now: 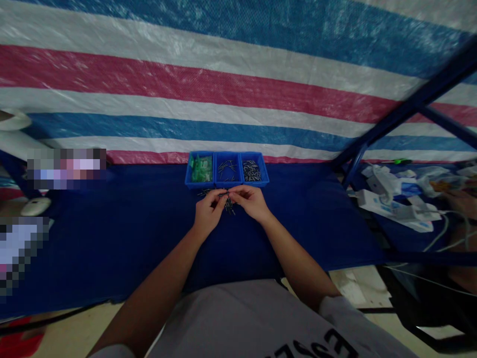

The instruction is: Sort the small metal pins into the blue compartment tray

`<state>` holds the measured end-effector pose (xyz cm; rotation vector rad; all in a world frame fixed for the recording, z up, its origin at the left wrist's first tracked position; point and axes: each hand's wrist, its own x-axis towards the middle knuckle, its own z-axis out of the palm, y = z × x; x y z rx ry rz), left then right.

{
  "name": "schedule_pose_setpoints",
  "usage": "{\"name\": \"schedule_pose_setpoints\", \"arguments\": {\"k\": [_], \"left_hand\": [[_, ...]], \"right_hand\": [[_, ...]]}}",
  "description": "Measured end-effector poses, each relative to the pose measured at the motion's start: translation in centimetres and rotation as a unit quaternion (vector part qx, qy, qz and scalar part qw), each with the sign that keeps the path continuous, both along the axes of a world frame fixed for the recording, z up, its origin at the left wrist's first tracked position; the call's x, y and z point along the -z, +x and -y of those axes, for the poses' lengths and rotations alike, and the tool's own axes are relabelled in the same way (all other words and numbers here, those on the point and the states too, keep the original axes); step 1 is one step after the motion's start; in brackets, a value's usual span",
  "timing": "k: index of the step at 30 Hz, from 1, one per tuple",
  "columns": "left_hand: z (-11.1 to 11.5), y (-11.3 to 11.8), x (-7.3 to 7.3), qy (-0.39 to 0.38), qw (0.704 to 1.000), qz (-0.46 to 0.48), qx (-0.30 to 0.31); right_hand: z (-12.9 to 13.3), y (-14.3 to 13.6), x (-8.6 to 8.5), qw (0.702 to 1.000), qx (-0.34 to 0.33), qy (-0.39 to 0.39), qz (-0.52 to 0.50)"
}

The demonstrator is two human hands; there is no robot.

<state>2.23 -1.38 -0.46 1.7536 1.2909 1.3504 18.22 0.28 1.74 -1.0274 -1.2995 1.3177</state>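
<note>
My left hand (210,208) and my right hand (252,200) meet over the table, just in front of three joined blue bins. Both pinch the same thin dark metal piece (223,194), screw-like, though too small to name for certain. A pile of similar thin metal pieces (229,206) lies on the table between and under my hands, partly hidden by the fingers. Green plastic packets (202,169) fill the left bin. A few scattered thin metal pieces (227,166) lie in the middle bin, and many more (252,171) cover the bottom of the right bin.
A dark blue cloth covers the table (149,238). Behind it hangs a striped plastic sheet (223,84). To the right stand a blue metal frame (395,117) and a cluttered surface with white boxes (395,209) and cables. A white mouse-shaped object (36,206) lies at left.
</note>
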Motion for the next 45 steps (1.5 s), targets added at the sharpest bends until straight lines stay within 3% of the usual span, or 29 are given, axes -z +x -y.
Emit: {"name": "schedule_pose_setpoints", "arguments": {"k": [11, 28, 38, 45], "left_hand": [[-0.1, -0.37, -0.42, -0.002, 0.999, -0.043, -0.001], [-0.17, -0.12, -0.1, 0.027, 0.999, -0.028, -0.009], [-0.05, -0.23, -0.54, -0.005, 0.999, -0.054, -0.001], [-0.09, -0.17, -0.35, 0.004, 1.0, -0.023, -0.012]], "right_hand": [[0.15, -0.14, 0.34, 1.0, -0.011, 0.013, 0.014], [-0.01, -0.16, 0.24, 1.0, -0.004, 0.005, -0.009], [0.33, -0.4, 0.0, 1.0, -0.013, 0.012, 0.005], [0.0, -0.29, 0.35, 1.0, 0.021, -0.004, -0.018]]}}
